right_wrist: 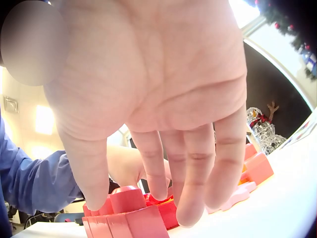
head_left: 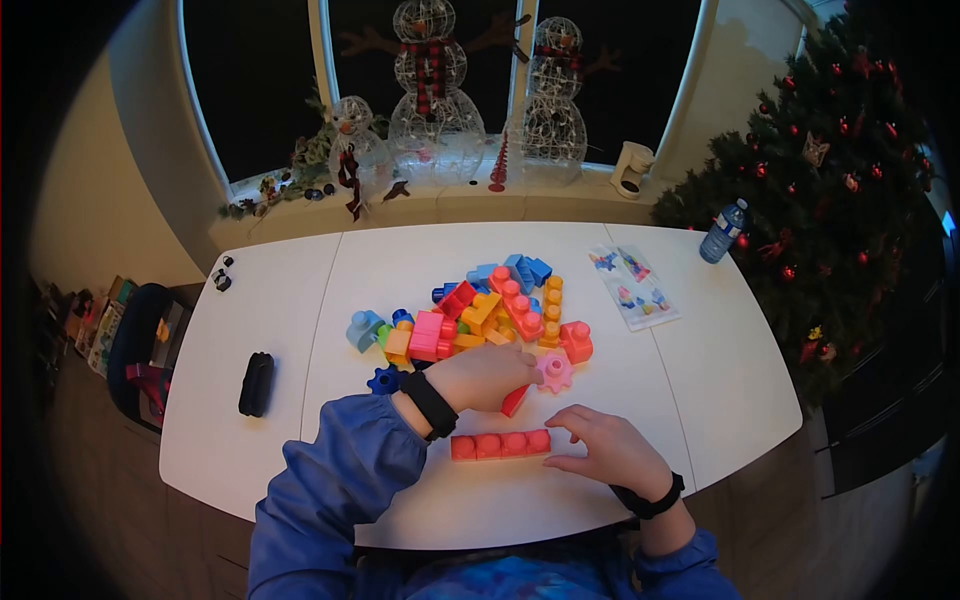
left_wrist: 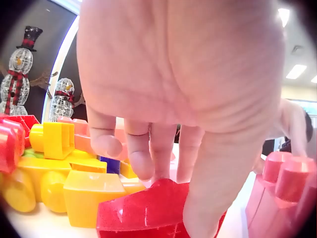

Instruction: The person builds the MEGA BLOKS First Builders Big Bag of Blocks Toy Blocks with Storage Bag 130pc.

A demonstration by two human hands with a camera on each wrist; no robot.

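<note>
My left hand (head_left: 475, 378) pinches a red building block (head_left: 515, 400), which is mostly under the fingers in the head view. In the left wrist view the thumb lies on the near side of this red block (left_wrist: 148, 210) and the fingertips reach behind it. Closer to me lies a straight row of coral-pink blocks (head_left: 500, 445), studs up. My right hand (head_left: 615, 455) is at the row's right end, fingers loosely extended and thumb apart from them. The right wrist view has its thumb close by a stud of the coral row (right_wrist: 131, 225). A pink gear-shaped piece (head_left: 555, 372) lies just beyond both hands.
Beyond the hands spreads a pile of blocks, with yellow blocks (head_left: 485, 315), pink blocks (head_left: 430, 335) and blue blocks (head_left: 520, 270). A picture sheet (head_left: 635, 290) and a water bottle (head_left: 722, 235) are at the right. A black case (head_left: 257, 384) lies on the left.
</note>
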